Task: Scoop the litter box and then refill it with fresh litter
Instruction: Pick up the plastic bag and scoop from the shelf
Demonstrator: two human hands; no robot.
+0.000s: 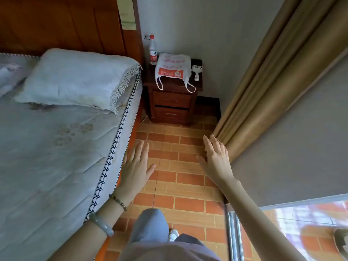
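At 9 o'clock, filling the left half of our view: bed, pale quilted mattress, wooden headboard behind. Tan curtain runs from 1 o'clock down toward centre, hanging in folds against the grey wall. Floor of orange and tan brick-pattern tiles, a strip from centre to 6 o'clock between bed and wall. Fringed pillow at 10 o'clock, on the head of the mattress. Dark wooden nightstand at 12 o'clock, two drawers, in the corner just beside the bed.

Our left hand at 7 o'clock: palm down, fingers straight and together, thumb out, holding nothing, over the tiles near the mattress edge. Our right hand at 5 o'clock: fingers straight, slightly spread, holding nothing; fingertips near the curtain's lower edge, contact unclear.

White plastic bag with red print lies on the nightstand top, handles drooping over the front edge. Bottle with a red cap stands upright at the bag's 10 o'clock. White litter scoop lies flat at the bag's 3 o'clock, just beside it, handle toward us. Bead bracelet on our left wrist; pale bangle farther up the forearm.
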